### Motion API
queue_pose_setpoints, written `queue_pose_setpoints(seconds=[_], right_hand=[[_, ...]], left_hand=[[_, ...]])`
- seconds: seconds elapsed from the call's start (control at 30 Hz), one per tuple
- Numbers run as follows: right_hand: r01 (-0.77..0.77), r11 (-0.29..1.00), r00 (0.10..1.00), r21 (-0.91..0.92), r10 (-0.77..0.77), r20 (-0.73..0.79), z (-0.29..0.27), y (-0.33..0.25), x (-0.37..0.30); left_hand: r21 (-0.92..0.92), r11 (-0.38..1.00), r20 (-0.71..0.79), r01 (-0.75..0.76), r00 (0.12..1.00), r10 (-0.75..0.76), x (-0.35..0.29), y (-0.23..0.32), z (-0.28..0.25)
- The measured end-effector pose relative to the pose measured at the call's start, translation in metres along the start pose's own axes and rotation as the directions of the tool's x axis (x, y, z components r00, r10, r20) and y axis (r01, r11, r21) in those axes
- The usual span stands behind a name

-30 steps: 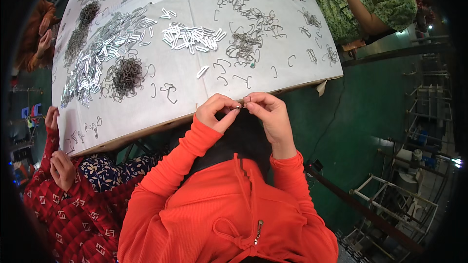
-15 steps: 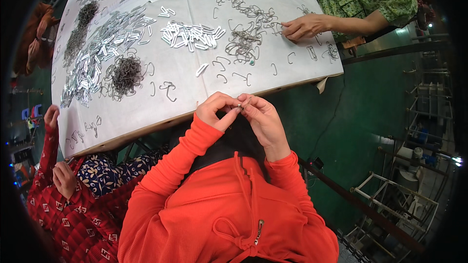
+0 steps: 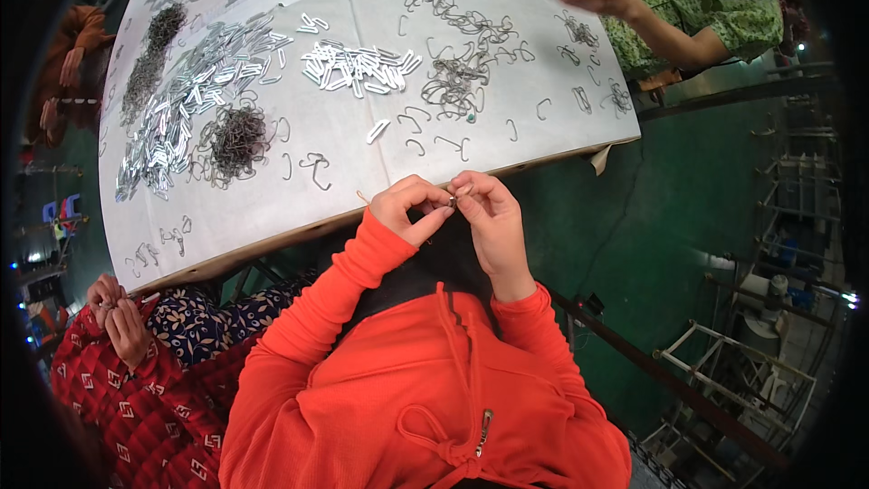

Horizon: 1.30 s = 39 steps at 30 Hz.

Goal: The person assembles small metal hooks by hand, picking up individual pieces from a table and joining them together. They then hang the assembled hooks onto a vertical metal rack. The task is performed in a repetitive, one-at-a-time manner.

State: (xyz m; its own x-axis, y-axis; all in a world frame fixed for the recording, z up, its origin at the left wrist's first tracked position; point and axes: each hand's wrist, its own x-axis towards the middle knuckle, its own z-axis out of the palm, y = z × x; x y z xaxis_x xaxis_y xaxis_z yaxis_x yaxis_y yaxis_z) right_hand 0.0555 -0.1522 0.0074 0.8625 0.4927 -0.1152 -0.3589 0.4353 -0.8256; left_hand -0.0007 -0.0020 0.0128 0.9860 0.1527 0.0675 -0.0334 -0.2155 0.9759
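Just past the table's near edge, my left hand [image 3: 407,208] and my right hand [image 3: 491,225] meet fingertip to fingertip. Both are closed in a pinch on a small metal piece [image 3: 452,203]. Fingers cover most of it, so its exact kind cannot be made out. On the white-covered table [image 3: 299,204] beyond them lie a single silver elongated link [image 3: 377,131], a few loose bent wire hooks [image 3: 450,147] and a tangled pair of hooks [image 3: 316,168]. A heap of silver links [image 3: 358,69] sits farther off, with a wire hook pile [image 3: 455,81] to its right.
A dark pile of small metal parts [image 3: 237,138] and a long spread of silver links [image 3: 172,118] cover the table's left side. At left sits a co-worker in a red patterned sleeve [image 3: 136,398]; at right, one in a green sleeve [image 3: 724,14]. A metal rack [image 3: 742,389] stands at lower right.
My hands stay almost in place, fingers shifting slightly around the metal piece. The right co-worker's hand has moved toward the far edge; the left co-worker's raised hand has come down to the other.
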Motion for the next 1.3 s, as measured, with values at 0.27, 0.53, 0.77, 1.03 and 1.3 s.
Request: queue_pose_setpoints(seconds=[0.27, 0.53, 0.77, 1.03, 1.3], right_hand=[[0.207, 0.873, 0.977, -0.442, -0.211, 0.041, 0.0, 0.007, -0.01], [0.288, 0.709, 0.941, -0.643, -0.334, 0.053, 0.001, 0.007, -0.002], [0.399, 0.548, 0.893, -0.735, -0.414, 0.176, 0.014, -0.002, 0.005], [0.373, 0.529, 0.901, -0.763, -0.403, 0.161, 0.012, -0.002, 0.005], [0.301, 0.367, 0.917, -0.88, -0.365, 0.162, -0.017, -0.01, 0.049]], left_hand=[[0.741, 0.661, -0.132, -0.121, 0.938, 0.32, 0.057, -0.061, -0.061], [-0.152, 0.973, -0.114, 0.174, 0.975, -0.192, 0.048, -0.022, -0.033], [-0.612, 0.737, 0.041, 0.288, 0.942, -0.335, 0.024, -0.006, -0.013], [-0.511, 0.831, -0.037, 0.22, 0.96, -0.277, 0.015, 0.012, -0.011], [-0.151, 0.971, -0.095, 0.184, 0.975, -0.199, 0.001, -0.004, -0.009]])
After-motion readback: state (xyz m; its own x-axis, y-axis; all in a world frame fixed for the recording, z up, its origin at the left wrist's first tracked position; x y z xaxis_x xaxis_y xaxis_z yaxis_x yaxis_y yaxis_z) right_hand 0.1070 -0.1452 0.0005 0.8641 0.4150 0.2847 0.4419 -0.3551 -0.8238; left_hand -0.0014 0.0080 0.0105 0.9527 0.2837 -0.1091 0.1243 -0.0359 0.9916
